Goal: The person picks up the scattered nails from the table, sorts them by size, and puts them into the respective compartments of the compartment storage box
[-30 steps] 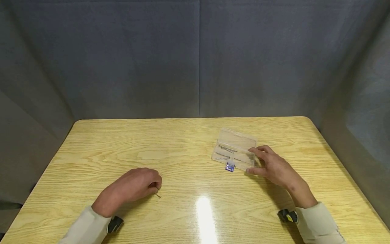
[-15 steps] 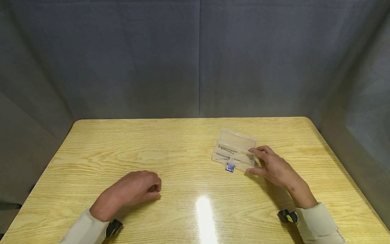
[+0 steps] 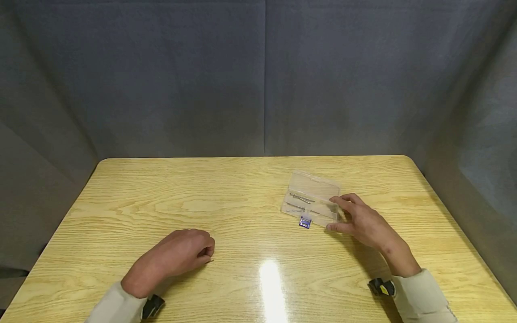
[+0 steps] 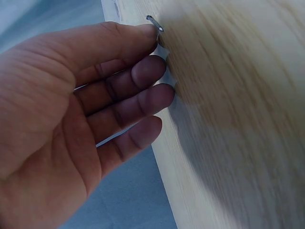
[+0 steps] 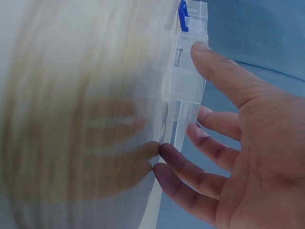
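- A light wooden table (image 3: 242, 197) with a glossy grain top stands inside dull grey fabric walls (image 3: 181, 76); a lamp glare (image 3: 271, 280) sits on its near edge.
- The small clear plastic box (image 3: 310, 199) with a blue latch (image 3: 304, 221) lies right of centre, lid open and leaning back. Several thin metal pins rest inside it.
- The right hand (image 3: 363, 220) rests against the box's right end, thumb at the near corner and fingers along the far side, relaxed rather than clamped. This looks like bracing, so that the light box does not slide.
- The left hand (image 3: 177, 253) lies knuckles up, well apart from the box, fingers curled. Thumb and forefinger pinch a thin metal pin (image 4: 153, 22) low against the tabletop, its tip showing past the fingertips. Something so thin would need such a tight pinch.
- Pale sleeves cover both forearms, each with a dark wrist strap (image 3: 152, 306).
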Demonstrator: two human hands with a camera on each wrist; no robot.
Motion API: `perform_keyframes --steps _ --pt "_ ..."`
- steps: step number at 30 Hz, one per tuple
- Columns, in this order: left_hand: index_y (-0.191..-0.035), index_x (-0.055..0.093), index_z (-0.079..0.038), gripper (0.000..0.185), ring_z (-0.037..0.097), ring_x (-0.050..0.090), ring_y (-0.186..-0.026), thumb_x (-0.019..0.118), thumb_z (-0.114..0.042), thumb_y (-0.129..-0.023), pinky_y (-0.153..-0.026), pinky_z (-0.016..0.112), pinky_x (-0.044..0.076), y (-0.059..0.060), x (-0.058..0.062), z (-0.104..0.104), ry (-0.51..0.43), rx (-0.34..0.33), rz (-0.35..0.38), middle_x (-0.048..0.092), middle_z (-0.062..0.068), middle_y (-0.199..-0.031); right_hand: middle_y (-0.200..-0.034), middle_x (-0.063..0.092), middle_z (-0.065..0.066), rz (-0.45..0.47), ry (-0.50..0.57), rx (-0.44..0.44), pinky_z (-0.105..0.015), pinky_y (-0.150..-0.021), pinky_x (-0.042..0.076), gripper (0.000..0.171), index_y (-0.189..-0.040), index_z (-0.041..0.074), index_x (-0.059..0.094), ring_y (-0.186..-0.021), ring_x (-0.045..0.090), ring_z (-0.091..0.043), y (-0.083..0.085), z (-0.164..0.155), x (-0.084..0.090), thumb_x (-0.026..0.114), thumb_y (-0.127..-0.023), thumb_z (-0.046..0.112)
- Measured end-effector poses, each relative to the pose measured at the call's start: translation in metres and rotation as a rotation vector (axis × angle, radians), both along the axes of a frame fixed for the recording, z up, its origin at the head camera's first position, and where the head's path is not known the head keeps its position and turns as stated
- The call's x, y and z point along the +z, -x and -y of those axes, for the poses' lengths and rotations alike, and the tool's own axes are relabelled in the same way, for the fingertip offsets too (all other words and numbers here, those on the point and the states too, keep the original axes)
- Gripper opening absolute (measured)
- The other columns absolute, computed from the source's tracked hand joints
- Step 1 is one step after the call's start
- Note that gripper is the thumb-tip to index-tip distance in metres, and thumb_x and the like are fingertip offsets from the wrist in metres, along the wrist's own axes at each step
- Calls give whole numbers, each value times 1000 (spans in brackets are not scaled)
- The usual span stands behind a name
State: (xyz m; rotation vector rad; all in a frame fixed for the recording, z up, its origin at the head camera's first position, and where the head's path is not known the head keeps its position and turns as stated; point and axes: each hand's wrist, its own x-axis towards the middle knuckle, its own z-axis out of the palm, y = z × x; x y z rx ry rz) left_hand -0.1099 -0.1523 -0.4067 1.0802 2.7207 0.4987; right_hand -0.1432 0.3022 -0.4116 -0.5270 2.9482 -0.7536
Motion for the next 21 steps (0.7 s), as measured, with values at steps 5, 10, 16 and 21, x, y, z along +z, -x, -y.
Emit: perform_keyframes --steps 5,10,16,21 --pt "-73 54 -25 33 2 39 -62 72 -8 -95 -58 26 39 0 1 -1 1 -7 5 43 -16 -71 -137 50 -15 2 8 1 -53 -85 49 73 -147 3 53 -106 58 -32 -1 0 0 82 -89 36" --pt "-76 58 -26 27 1 40 -63 76 -18 -95 -58 26 39 -2 2 1 -19 -6 38 45 -15 -71 -138 49 -15 8 11 -1 -54 -86 49 74 -147 2 52 -108 58 -33 -2 0 0 81 -90 38" --pt "-79 59 -25 26 2 41 -64 78 -15 -93 -60 26 40 -3 0 0 -30 -20 36 47 -15 -74 -138 50 -16 3 10 -3 -57 -88 49 73 -147 3 53 -111 59 -35 -1 0 0 82 -89 37" --pt "-73 55 -26 33 2 39 -61 71 -5 -93 -57 25 38 -1 -2 -4 -13 -21 -5 44 -17 -70 -138 49 -17 5 6 1 -57 -88 49 73 -147 2 52 -112 59 -36 -1 0 0 81 -90 38"
